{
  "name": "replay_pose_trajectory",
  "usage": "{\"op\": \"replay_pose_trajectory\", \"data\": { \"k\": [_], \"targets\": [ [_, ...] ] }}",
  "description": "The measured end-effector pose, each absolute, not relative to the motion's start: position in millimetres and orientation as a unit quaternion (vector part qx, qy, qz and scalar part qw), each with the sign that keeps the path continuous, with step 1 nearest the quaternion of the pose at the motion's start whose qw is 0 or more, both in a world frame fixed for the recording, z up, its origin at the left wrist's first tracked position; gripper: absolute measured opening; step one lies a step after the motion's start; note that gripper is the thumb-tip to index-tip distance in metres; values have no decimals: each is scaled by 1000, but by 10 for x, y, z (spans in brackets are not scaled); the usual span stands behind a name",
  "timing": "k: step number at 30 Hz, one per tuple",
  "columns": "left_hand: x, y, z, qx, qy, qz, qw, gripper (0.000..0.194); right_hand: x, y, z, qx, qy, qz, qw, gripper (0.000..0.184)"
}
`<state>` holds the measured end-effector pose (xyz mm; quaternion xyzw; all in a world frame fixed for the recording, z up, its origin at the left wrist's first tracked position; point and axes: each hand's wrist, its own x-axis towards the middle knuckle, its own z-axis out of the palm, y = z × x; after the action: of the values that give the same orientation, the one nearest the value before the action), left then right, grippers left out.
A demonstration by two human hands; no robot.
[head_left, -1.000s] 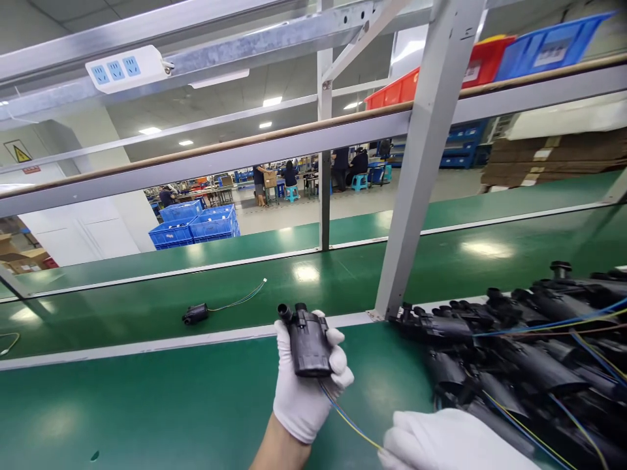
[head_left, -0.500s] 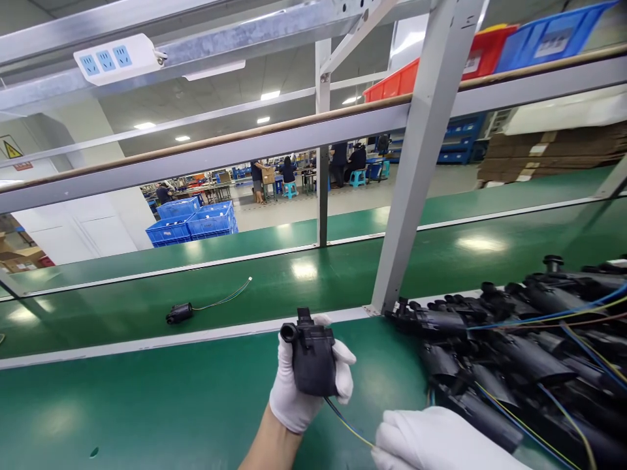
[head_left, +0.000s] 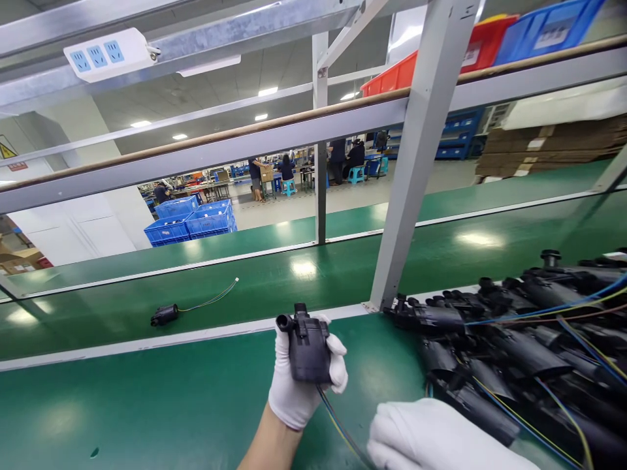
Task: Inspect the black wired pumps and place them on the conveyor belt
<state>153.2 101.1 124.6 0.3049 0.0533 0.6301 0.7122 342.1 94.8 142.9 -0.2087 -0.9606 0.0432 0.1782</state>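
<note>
My left hand (head_left: 296, 385), in a white glove, is closed around a small black pump (head_left: 309, 352) with a round nozzle at its upper left. The pump is held upright above the green work surface. Blue, yellow and dark wires (head_left: 337, 424) hang from its underside and run down to my right hand (head_left: 421, 434). That hand, gloved too, has its fingers pinched together on the wires near the bottom edge; their far end is hidden. To its right lies a heap of similar black pumps (head_left: 529, 352) with loose coloured wires.
Another black pump (head_left: 164, 314) with a thin cable lies on the green conveyor belt (head_left: 264, 294) beyond the white rail. A grey upright post (head_left: 409, 170) rises behind the work surface. Red (head_left: 392, 79) and blue bins (head_left: 548, 32) rest on the shelf above. People sit and stand far off.
The pump on the belt has slid left. My left hand has tilted the held pump a little, and the wires hang less taut. My right hand has shifted slightly left and up.
</note>
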Motion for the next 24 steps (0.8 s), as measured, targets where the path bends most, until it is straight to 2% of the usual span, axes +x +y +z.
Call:
{"op": "replay_pose_trajectory", "data": {
  "k": [3,5,9,14,17,24],
  "targets": [
    [1553,1001,1240,397,119,658,628,65,3466,1061,1522,-242,-928,91,268,44],
    [1595,984,1233,436,172,678,566,77,3494,1117,1590,-252,-908,148,301,51],
    [1704,922,1164,524,280,674,438,99,3500,1130,1669,-244,-886,211,334,64],
    [1767,867,1063,616,341,663,254,105,3461,1087,1653,-249,-881,200,350,67],
    [1764,861,1052,625,358,655,228,104,3461,1078,1639,-263,-878,198,349,69],
    [1765,867,1030,618,374,642,257,101,3491,1141,1555,-248,-873,201,369,65]
  ]
}}
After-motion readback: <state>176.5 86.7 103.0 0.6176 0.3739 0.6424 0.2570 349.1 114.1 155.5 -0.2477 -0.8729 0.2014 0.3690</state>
